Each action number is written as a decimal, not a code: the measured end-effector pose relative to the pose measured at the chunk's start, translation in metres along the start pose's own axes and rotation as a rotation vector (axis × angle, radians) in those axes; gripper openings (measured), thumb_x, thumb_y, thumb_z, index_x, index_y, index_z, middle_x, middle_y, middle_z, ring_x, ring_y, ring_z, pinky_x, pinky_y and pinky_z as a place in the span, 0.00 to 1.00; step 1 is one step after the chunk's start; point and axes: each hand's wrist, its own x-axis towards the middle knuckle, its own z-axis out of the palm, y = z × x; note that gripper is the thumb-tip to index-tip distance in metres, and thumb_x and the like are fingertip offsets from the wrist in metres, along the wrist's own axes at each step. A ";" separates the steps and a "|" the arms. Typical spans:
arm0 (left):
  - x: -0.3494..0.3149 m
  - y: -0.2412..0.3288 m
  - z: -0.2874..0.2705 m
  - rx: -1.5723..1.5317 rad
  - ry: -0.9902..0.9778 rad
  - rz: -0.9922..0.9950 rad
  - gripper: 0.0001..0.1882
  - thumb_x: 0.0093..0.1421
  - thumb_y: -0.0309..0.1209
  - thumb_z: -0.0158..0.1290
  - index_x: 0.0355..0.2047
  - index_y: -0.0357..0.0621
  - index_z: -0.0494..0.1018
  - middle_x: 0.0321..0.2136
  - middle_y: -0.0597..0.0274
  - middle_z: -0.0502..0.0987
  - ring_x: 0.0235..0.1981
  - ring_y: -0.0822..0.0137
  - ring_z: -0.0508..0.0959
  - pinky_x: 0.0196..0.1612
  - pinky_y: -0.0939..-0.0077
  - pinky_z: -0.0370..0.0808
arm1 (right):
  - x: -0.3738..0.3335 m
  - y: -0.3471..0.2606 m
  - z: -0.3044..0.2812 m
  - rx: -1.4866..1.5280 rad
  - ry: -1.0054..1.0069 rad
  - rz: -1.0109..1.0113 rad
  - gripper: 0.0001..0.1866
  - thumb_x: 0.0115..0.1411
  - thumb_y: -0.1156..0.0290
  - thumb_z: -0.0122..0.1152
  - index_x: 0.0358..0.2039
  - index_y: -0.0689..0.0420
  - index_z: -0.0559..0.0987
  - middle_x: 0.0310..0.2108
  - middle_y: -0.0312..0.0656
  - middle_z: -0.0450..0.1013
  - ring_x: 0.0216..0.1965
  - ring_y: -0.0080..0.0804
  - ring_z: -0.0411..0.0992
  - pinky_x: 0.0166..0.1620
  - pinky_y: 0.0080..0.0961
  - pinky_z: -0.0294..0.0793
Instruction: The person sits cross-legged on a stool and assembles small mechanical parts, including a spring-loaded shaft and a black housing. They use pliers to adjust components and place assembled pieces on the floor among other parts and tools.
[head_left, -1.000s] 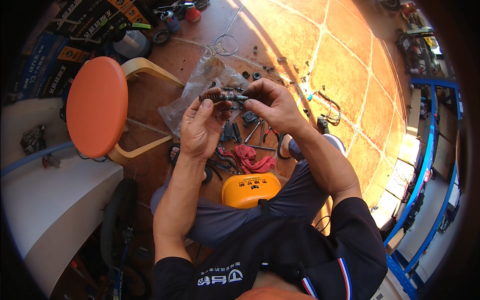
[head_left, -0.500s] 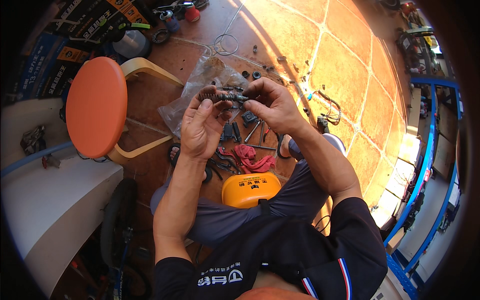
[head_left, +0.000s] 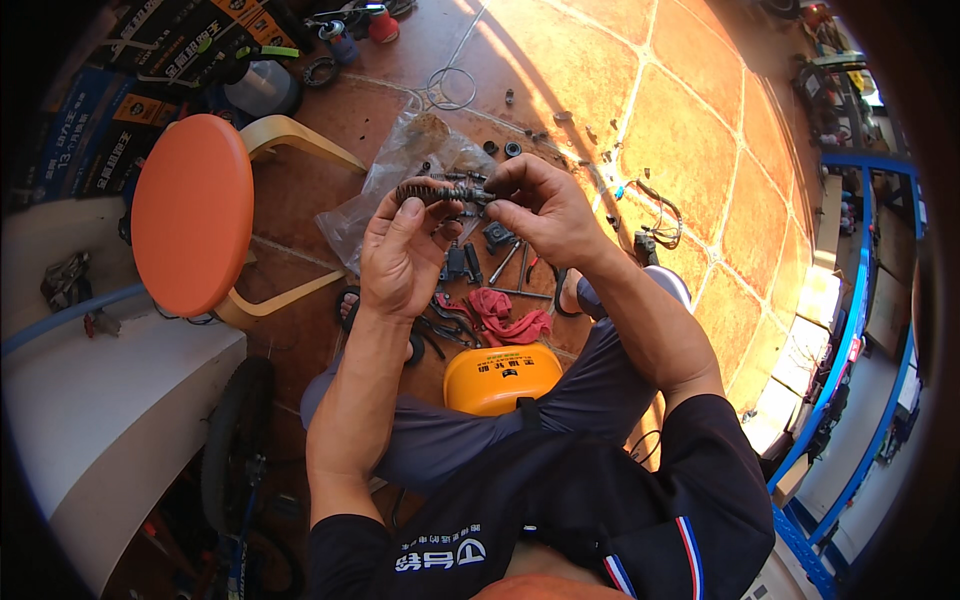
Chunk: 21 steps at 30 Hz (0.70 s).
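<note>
- A dark coiled spring on a rod (head_left: 432,192) is held in the air, roughly level, above the floor between the person's two hands.
- The left hand (head_left: 400,255) grasps its coiled end between thumb and fingers; the right hand (head_left: 545,208) pinches its other end between thumb and fingertips.
- Beneath lies a crumpled clear plastic sheet (head_left: 352,222), with small dark metal parts on and around it.
- Nearer the person, a red cloth (head_left: 512,322) lies bunched just before a rounded yellow object (head_left: 502,380) between the legs.
- The floor (head_left: 690,120) is terracotta tile with pale grout, sunlit on the right and shaded on the left; a thin ring (head_left: 452,88) and a cable bundle (head_left: 662,222) lie on it.
- Left stands an orange-topped stool (head_left: 192,215), with printed boxes (head_left: 110,140) beyond and a white ledge (head_left: 130,385) nearer.
- Along the right edge runs a blue-framed rack (head_left: 855,300) carrying assorted goods.
</note>
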 end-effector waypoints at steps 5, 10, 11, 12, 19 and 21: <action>0.000 -0.001 -0.002 -0.006 -0.002 0.000 0.12 0.70 0.30 0.49 0.51 0.44 0.74 0.49 0.57 0.79 0.49 0.61 0.79 0.49 0.65 0.77 | 0.000 0.001 0.001 0.002 0.030 -0.003 0.14 0.60 0.80 0.64 0.46 0.61 0.75 0.39 0.36 0.77 0.43 0.21 0.75 0.47 0.22 0.76; 0.000 -0.002 -0.002 -0.003 0.011 0.003 0.11 0.71 0.29 0.49 0.51 0.43 0.74 0.48 0.57 0.79 0.48 0.62 0.79 0.49 0.67 0.77 | 0.001 -0.001 0.001 -0.005 0.028 0.014 0.13 0.62 0.81 0.63 0.47 0.59 0.74 0.40 0.31 0.73 0.42 0.16 0.72 0.47 0.18 0.74; 0.000 -0.001 -0.002 -0.001 0.010 0.007 0.11 0.71 0.29 0.49 0.51 0.43 0.74 0.48 0.57 0.79 0.48 0.62 0.79 0.49 0.67 0.77 | 0.001 -0.001 0.001 -0.007 0.037 0.020 0.13 0.62 0.81 0.63 0.47 0.59 0.74 0.40 0.31 0.73 0.42 0.16 0.72 0.47 0.18 0.74; 0.000 -0.001 -0.001 0.003 0.012 0.009 0.11 0.71 0.29 0.49 0.51 0.43 0.74 0.48 0.57 0.79 0.48 0.62 0.79 0.49 0.67 0.77 | 0.001 -0.002 0.001 -0.030 0.039 0.033 0.13 0.62 0.81 0.63 0.47 0.59 0.74 0.40 0.31 0.73 0.42 0.16 0.72 0.46 0.17 0.74; -0.001 -0.002 0.000 0.022 0.027 0.035 0.12 0.69 0.27 0.51 0.52 0.43 0.74 0.48 0.57 0.79 0.48 0.62 0.80 0.48 0.67 0.78 | 0.000 -0.003 0.000 -0.042 0.059 0.052 0.12 0.62 0.81 0.64 0.45 0.59 0.75 0.38 0.30 0.72 0.39 0.14 0.72 0.43 0.15 0.74; 0.000 -0.003 -0.002 0.040 0.005 0.041 0.13 0.69 0.28 0.51 0.53 0.44 0.74 0.49 0.55 0.79 0.49 0.59 0.79 0.50 0.64 0.77 | 0.000 -0.001 0.001 -0.062 0.084 0.022 0.11 0.60 0.80 0.64 0.44 0.60 0.76 0.36 0.31 0.74 0.38 0.15 0.73 0.41 0.16 0.74</action>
